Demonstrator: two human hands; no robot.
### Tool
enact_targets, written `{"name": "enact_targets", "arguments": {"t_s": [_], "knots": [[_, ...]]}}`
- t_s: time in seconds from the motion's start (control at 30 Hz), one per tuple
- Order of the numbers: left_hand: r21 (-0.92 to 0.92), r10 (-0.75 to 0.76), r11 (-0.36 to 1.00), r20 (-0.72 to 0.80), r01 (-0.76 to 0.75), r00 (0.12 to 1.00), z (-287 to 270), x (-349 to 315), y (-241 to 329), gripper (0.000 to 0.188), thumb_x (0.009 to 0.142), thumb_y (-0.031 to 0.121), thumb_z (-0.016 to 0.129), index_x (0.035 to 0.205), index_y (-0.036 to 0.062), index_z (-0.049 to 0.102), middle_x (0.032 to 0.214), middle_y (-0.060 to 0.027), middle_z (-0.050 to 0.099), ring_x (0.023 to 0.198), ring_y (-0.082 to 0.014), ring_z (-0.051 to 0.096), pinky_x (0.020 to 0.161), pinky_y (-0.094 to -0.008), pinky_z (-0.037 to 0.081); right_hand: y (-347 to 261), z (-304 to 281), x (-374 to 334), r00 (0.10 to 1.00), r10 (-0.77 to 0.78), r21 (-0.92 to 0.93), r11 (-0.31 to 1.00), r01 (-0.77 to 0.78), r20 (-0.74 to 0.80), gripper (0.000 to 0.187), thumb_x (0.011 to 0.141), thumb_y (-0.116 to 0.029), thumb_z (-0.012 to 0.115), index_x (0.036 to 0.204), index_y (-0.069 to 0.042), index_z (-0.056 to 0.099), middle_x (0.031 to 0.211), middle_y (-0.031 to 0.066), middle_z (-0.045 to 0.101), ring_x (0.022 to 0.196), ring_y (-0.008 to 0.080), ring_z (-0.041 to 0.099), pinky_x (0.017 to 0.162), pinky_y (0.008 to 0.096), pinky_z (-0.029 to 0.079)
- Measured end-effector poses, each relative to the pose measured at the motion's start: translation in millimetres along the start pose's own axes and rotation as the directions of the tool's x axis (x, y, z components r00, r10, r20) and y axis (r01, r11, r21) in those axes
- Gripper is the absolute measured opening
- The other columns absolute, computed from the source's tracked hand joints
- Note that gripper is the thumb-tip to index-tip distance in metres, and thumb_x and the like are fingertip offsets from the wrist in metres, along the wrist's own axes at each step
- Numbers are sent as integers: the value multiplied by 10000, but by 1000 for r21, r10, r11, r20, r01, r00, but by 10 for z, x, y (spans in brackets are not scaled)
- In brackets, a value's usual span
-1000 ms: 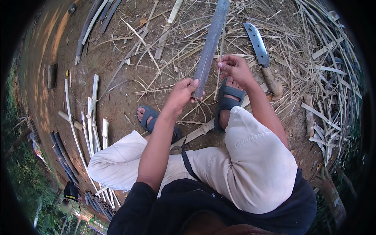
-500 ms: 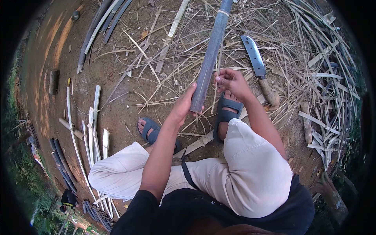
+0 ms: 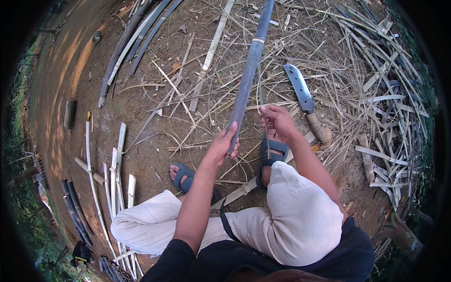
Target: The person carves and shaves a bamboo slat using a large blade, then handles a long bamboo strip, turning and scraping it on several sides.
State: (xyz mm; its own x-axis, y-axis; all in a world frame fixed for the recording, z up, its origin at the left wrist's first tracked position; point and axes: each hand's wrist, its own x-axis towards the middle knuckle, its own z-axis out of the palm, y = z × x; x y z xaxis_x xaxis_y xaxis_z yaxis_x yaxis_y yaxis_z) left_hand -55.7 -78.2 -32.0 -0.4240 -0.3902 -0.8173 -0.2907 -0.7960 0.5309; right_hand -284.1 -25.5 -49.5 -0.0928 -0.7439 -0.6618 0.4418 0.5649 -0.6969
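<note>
A long dark bamboo piece (image 3: 249, 75) slants from the top of the view down toward my lap. My left hand (image 3: 223, 144) is wrapped round its near end, the thumb lying on top. To the right of it, my right hand (image 3: 276, 120) pinches a thin bamboo strip (image 3: 267, 136) between thumb and fingers. The strip runs up close beside the bamboo piece, and its lower end hangs over my sandal (image 3: 274, 152). A large knife (image 3: 300, 87) with a holed blade and a wooden handle lies on the ground right of my right hand.
Thin shavings (image 3: 305, 51) cover the ground ahead. Split bamboo pieces (image 3: 390, 155) are heaped at the right. Pale strips (image 3: 115, 181) and dark bamboo poles (image 3: 77, 207) lie at the left. More long pieces (image 3: 129, 44) rest at the upper left. A flat slat (image 3: 239, 193) lies between my feet.
The bamboo piece and both hands have come lower in the view, closer to my lap. The strip in my right hand stands further apart from the piece. The whole view has shifted slightly.
</note>
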Motion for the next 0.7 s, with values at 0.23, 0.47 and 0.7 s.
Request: {"name": "enact_targets", "arguments": {"t_s": [0.23,0.47,0.7], "knots": [[-52,-25,998,5,25,1000,-155,-62,78,591,916,653,562,778,82,493,561,-20,498,379,-107,443,359,-249,357,-149,-71,50,1000,-13,-198,980,18,25,263,975,-295,643,866,-56,655,764,-12,613,641,73,564,577,228,456],[-4,-20,1000,-36,20,999,-41,-97,85,578,934,638,546,800,77,509,531,-26,514,362,-111,446,353,-252,363,-129,348,172,990,-20,-133,990,38,137,354,984,-373,618,1002,-22,658,852,67,682,751,131,666,640,265,532],[101,70,992,24,-72,997,-31,-323,281,482,1018,499,492,1161,40,524,685,-46,552,491,-121,539,434,-258,440,180,-997,255,678,-633,-904,412,-113,-373,477,917,-343,654,1231,6,576,1056,207,652,968,348,644,836,443,513]]}}
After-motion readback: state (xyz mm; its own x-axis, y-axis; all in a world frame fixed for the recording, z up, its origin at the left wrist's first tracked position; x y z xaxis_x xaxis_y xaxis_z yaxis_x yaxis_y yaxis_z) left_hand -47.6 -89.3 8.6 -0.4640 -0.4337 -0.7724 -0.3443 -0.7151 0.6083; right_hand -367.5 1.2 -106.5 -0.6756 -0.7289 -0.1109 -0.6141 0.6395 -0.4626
